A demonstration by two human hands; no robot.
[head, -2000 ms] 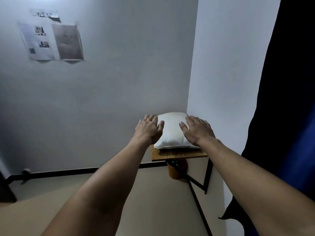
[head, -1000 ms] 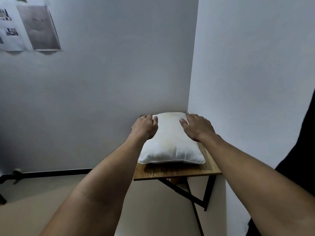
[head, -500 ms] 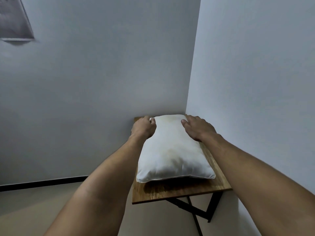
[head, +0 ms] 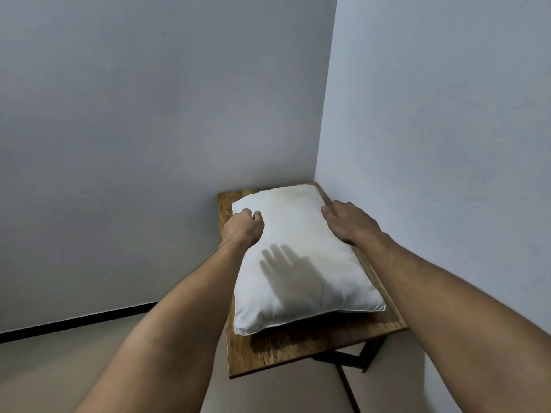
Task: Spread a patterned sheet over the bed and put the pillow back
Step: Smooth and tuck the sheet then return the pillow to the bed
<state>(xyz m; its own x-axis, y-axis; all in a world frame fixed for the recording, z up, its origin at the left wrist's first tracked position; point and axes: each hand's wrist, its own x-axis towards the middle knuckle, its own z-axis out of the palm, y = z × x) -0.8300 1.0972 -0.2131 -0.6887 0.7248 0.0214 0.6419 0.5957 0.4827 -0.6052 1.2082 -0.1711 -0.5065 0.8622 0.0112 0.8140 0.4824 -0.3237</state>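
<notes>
A white pillow (head: 301,257) lies flat on a small wooden table (head: 286,350) in the corner of the room. My left hand (head: 243,226) sits at the pillow's far left edge with its fingers curled around that edge. Over on the far right edge, my right hand (head: 348,220) has its fingers wrapped down the side. Both forearms reach in from the bottom of the view. Neither the bed nor the patterned sheet is in view.
Grey walls (head: 149,129) meet in a corner right behind the table. The table has a black metal frame (head: 357,360). A black baseboard (head: 74,321) runs along the left wall above a beige floor (head: 59,368).
I have come closer to the table, so the pillow looks larger. Both hands slid from the pillow's top to its far side edges and closed on them. The wall papers left the view.
</notes>
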